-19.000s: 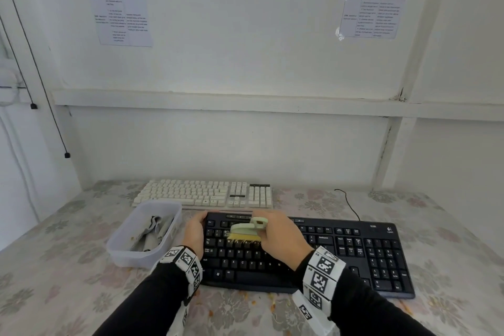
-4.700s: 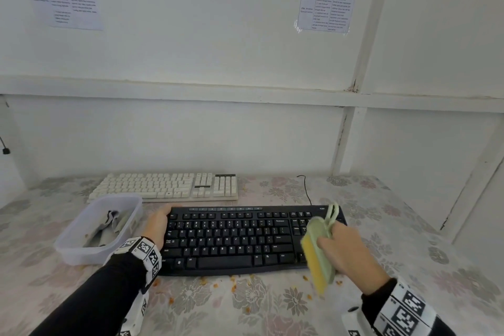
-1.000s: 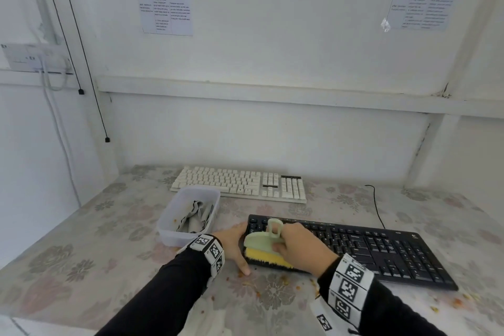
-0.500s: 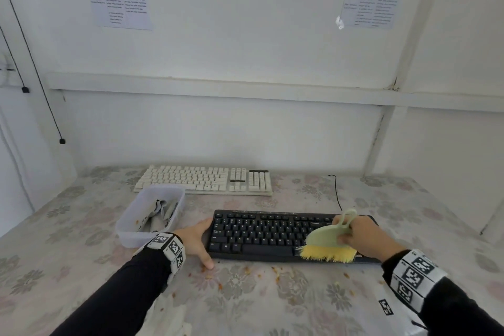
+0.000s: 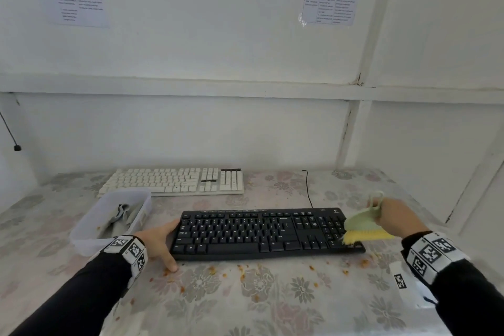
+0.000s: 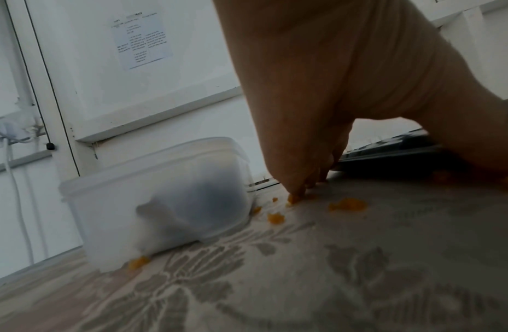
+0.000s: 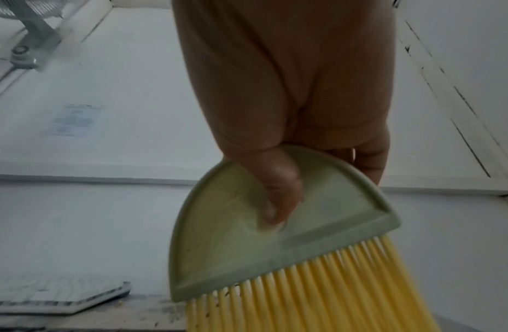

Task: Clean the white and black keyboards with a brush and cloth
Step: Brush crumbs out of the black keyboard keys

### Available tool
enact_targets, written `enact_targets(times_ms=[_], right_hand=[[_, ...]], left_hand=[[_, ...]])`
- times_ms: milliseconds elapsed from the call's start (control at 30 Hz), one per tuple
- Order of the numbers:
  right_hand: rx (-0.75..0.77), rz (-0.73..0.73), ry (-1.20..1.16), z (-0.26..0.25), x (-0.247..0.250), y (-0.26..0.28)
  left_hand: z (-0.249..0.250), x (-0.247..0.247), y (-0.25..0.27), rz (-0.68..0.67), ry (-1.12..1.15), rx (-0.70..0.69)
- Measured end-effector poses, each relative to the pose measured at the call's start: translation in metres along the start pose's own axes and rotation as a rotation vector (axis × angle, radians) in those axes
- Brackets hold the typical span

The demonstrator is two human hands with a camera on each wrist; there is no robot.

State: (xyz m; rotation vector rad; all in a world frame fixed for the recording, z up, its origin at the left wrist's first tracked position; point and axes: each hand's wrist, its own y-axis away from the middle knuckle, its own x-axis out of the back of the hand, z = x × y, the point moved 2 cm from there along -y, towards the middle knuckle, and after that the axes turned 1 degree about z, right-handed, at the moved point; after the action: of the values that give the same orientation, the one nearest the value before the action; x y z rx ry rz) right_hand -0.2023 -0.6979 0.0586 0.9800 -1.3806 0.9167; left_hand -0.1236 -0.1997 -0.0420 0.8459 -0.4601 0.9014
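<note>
The black keyboard (image 5: 267,234) lies across the middle of the flowered table. My left hand (image 5: 161,240) rests against its left end, thumb at the front corner and fingers (image 6: 298,179) straight, tips on the table. My right hand (image 5: 392,215) grips the green brush (image 5: 360,226), whose yellow bristles (image 5: 365,236) touch the keyboard's right end at the number pad. In the right wrist view my thumb presses the flat face of the brush (image 7: 275,235). The white keyboard (image 5: 174,181) sits behind, by the wall. A grey cloth (image 5: 122,215) lies in a plastic tub (image 5: 81,234).
Orange crumbs (image 5: 240,270) are scattered on the table in front of the black keyboard and near the tub (image 6: 161,197). The keyboard's cable (image 5: 308,191) runs back toward the wall. The table's right edge is close beyond my right hand.
My right hand has swept the brush rightward along the black keyboard to its right end. My left hand has stayed at the left end.
</note>
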Motion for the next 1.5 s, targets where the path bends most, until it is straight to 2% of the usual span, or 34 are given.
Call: enact_targets(times_ms=[100,267,400,533,733,833,967,1067,1200,1233,1300,1433,1500], right_hand=[[0.004,0.067,-0.067,-0.001,0.006,-0.001],[-0.034,0.016,-0.276,-0.007,0.003,0.004],[-0.081,0.102,-0.433,-0.013,0.005,0.001],[-0.084,0.052,-0.448,-0.024,-0.004,-0.008],[-0.079,0.091,-0.431,-0.033,-0.001,-0.008],[-0.066,0.111,-0.402,-0.04,-0.002,-0.005],[-0.016,0.173,-0.468,-0.058,0.009,0.001],[0.074,0.17,-0.518,-0.09,0.017,0.008],[0.215,0.115,-0.633,-0.16,0.028,0.028],[0.254,0.101,-0.655,-0.181,0.032,0.035],[0.332,0.058,-0.694,-0.223,0.037,0.049],[0.454,0.035,-0.785,-0.306,0.041,0.071],[0.488,0.039,-0.821,-0.349,0.041,0.079]], left_hand=[[-0.002,0.0,-0.001,-0.013,0.008,0.019],[0.008,-0.001,0.003,-0.031,-0.023,0.015],[0.005,-0.001,0.004,-0.022,-0.016,0.003],[0.01,-0.002,0.008,-0.023,-0.024,-0.023],[-0.004,-0.001,0.0,-0.041,0.025,-0.081],[-0.034,-0.002,-0.023,-0.071,0.035,-0.128],[-0.03,-0.001,-0.023,-0.058,0.059,-0.164],[-0.008,-0.003,-0.009,-0.049,0.089,-0.141],[0.026,-0.001,0.013,-0.005,0.032,-0.071],[0.032,0.003,0.02,0.054,0.004,-0.03],[0.033,0.016,0.027,0.162,-0.003,-0.038],[0.018,0.047,0.046,0.368,0.224,-0.099],[0.006,0.067,0.058,0.519,0.307,-0.155]])
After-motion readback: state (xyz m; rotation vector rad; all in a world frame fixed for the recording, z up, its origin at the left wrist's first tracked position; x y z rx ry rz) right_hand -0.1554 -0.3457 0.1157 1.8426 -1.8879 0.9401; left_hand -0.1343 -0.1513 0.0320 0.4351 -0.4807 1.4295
